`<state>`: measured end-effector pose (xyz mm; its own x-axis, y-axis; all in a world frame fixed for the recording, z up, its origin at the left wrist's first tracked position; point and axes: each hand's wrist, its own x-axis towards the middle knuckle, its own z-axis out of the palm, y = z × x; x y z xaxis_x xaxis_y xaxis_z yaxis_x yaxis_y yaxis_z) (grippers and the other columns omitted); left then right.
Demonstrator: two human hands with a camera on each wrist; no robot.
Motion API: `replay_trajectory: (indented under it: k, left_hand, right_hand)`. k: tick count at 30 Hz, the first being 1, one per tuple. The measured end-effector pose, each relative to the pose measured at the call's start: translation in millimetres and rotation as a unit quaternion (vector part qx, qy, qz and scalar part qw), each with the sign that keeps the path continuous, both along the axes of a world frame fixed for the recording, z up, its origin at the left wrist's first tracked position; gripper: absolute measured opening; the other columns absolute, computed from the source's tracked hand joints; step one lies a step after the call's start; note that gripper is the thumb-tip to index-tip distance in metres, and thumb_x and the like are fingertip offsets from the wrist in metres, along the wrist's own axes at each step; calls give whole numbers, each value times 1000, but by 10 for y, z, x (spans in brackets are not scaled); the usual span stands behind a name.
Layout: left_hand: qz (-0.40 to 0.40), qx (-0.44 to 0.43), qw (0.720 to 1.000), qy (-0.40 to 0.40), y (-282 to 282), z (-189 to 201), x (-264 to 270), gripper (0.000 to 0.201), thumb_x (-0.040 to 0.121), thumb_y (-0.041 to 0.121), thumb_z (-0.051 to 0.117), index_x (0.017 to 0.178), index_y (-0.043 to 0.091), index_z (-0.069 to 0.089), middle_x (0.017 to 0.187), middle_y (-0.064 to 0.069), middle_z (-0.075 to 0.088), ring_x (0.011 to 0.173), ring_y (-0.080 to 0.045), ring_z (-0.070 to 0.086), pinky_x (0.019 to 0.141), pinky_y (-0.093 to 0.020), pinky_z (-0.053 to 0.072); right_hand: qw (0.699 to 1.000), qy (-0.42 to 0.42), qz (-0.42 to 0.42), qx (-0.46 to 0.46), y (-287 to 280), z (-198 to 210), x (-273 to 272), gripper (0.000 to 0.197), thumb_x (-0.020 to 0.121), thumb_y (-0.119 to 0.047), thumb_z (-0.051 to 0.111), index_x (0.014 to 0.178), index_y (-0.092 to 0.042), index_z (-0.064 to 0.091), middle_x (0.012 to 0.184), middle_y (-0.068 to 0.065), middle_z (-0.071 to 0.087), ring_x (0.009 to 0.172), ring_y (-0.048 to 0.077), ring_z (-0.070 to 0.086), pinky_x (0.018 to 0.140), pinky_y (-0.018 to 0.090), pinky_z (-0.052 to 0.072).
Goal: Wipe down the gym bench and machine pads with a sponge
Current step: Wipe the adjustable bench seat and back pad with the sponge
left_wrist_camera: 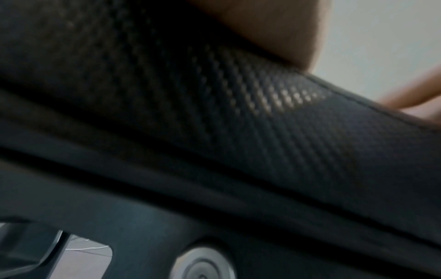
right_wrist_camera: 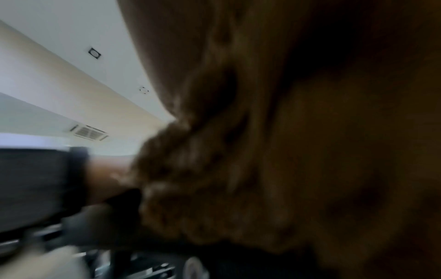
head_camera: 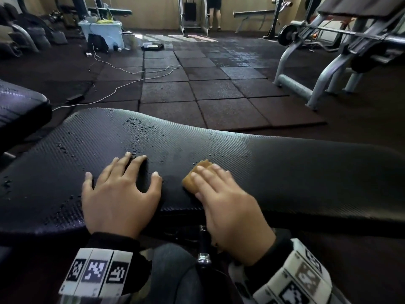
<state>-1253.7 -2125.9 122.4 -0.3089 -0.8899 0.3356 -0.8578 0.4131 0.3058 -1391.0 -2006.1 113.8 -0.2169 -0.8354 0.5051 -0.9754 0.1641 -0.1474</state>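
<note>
**Sponge flat on the wet bench**

The long black textured vinyl bench pad (head_camera: 274, 172) is beaded with water at its left. Your left hand (head_camera: 121, 194) rests spread and empty. Your right hand (head_camera: 228, 205) presses straight fingers onto the small tan sponge (head_camera: 198, 175) near the front edge; it looks soft and light, so hold it from above.

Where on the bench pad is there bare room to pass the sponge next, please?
Free: the long stretch of the bench pad to the right of the sponge. Crowded: near the middle edge, where the left hand rests flat and the right hand presses the sponge; water droplets beyond them.
</note>
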Motion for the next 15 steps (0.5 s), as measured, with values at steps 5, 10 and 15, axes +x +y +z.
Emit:
replay_trajectory:
  k: [5,10,15]
  left_hand:
    - [-3,-3,1000,1,0,-4,6,61,80,62,33,131,38,56,146,10,48,138,-13,38,115,-49,18]
    - [-1,-5,1000,1,5,-10,0,61,80,61,32,130,36,57,145,8,49,137,-14,40,115,-51,19]
    - [2,-1,1000,-2,11,-5,-3,62,80,62,31,131,38,56,146,9,47,138,-13,38,116,-49,18]
  right_hand:
    - [997,15,78,9,447,-36,-103,41,91,-20,43,129,-17,56,139,-3,50,133,20,41,105,38,39]
    - [1000,6,18,22,579,31,-475,40,91,-21,40,126,-13,58,135,1,53,127,23,48,102,35,37]
    - [996,-59,-70,22,221,145,-487,30,81,-20,56,110,-20,63,115,6,56,91,27,63,70,29,53]
